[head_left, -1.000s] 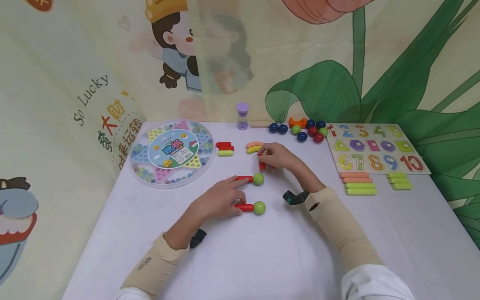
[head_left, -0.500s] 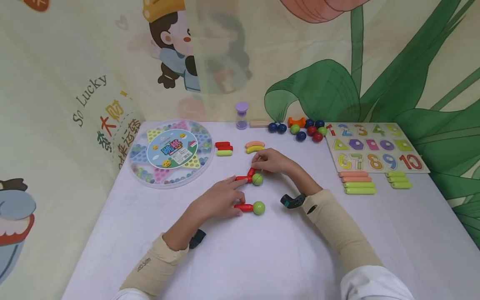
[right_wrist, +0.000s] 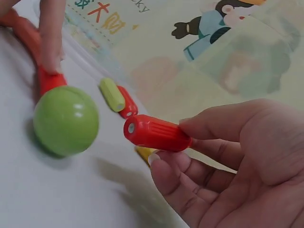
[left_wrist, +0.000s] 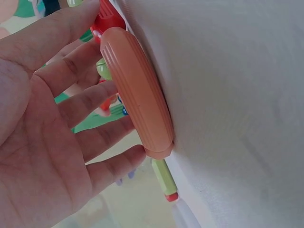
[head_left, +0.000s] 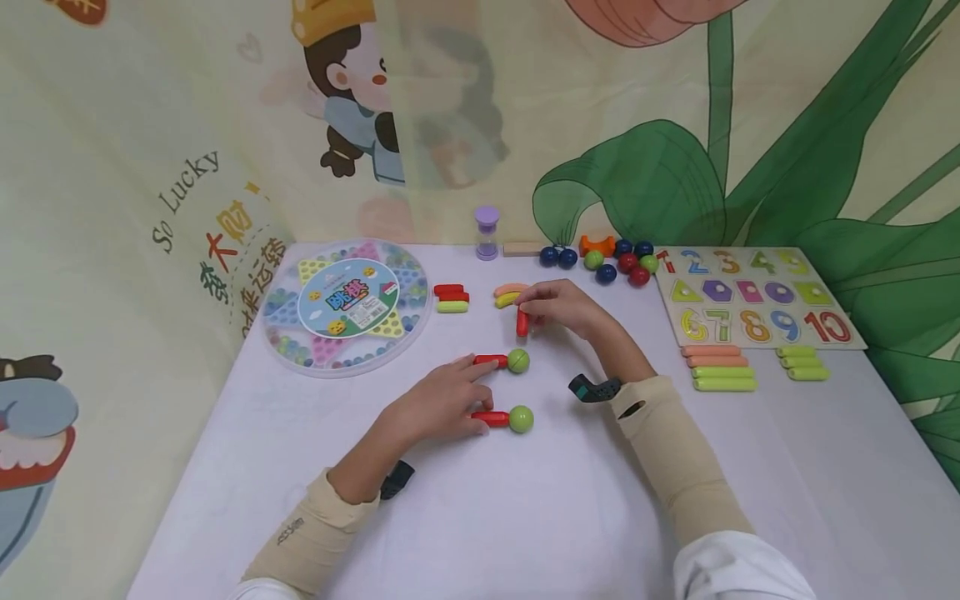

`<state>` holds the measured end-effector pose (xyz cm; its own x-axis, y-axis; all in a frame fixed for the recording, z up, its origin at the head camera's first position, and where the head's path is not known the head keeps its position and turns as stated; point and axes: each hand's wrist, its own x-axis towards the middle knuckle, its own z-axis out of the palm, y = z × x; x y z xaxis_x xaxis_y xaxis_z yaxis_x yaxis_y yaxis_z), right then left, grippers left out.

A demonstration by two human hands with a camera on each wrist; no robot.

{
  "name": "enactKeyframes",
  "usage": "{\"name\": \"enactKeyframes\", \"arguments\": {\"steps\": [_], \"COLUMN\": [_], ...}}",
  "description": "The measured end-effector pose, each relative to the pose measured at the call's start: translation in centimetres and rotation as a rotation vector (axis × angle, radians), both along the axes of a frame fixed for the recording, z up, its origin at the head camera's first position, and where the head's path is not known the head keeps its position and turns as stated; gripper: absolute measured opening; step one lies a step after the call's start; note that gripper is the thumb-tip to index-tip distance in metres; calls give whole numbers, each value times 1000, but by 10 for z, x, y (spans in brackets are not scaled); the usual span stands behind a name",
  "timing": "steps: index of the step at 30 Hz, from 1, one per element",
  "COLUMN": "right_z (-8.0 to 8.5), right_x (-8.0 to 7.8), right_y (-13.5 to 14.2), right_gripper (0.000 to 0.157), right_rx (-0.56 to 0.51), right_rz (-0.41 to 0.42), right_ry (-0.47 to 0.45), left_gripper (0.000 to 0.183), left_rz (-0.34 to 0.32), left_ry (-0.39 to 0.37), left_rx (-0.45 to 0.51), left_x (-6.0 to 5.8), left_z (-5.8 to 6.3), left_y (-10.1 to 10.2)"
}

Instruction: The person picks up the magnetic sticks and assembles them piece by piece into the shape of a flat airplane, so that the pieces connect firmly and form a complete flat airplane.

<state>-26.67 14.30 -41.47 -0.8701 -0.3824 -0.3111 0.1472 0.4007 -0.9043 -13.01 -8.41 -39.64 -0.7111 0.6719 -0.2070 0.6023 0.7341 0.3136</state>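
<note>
Now, in the head view, the right hand (head_left: 562, 307) pinches a short red stick (head_left: 522, 323) at its nine o'clock side; the upper green ball (head_left: 518, 361) is at six o'clock from this stick. The left hand (head_left: 444, 400), at eight o'clock from the right one, lays one finger on a second red stick (head_left: 490, 361). In the left wrist view, its fingers are loosely extended, and their tips touch an orange stick (left_wrist: 137, 90). In the right wrist view, thumb and fingertips grasp the short red stick, pointing to nine o'clock, apart from a green ball (right_wrist: 66, 121).
</note>
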Motion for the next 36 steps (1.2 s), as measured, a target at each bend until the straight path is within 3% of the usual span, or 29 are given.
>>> {"name": "enactKeyframes", "arguments": {"steps": [7,11,16,21,25,31,36], "right_z": [-7,-13,-1,16,18,14,16], "right_x": [10,7,0,-11,-18,-20,-11], "right_y": [2,0,-22,-62,-90,-120,-127], "right_gripper": [29,27,19,19,22,15,13], "right_rx": [-46,42,289,482,590,722,746], "right_rz": [95,92,134,348,501,593,576], "right_ry": [-52,2,217,484,601,629,571], "left_gripper": [28,27,27,29,28,28,28], "left_rz": [4,7,1,-4,-24,-55,-59], "left_ry": [-2,-18,-22,-13,13,45,50], "left_rx": [-8,-9,-22,-17,-4,-10,-17], "left_x": [1,3,4,4,4,4,4], "left_z": [2,4,7,6,4,2,4], "left_y": [0,0,-1,-2,-3,-5,-4]}}
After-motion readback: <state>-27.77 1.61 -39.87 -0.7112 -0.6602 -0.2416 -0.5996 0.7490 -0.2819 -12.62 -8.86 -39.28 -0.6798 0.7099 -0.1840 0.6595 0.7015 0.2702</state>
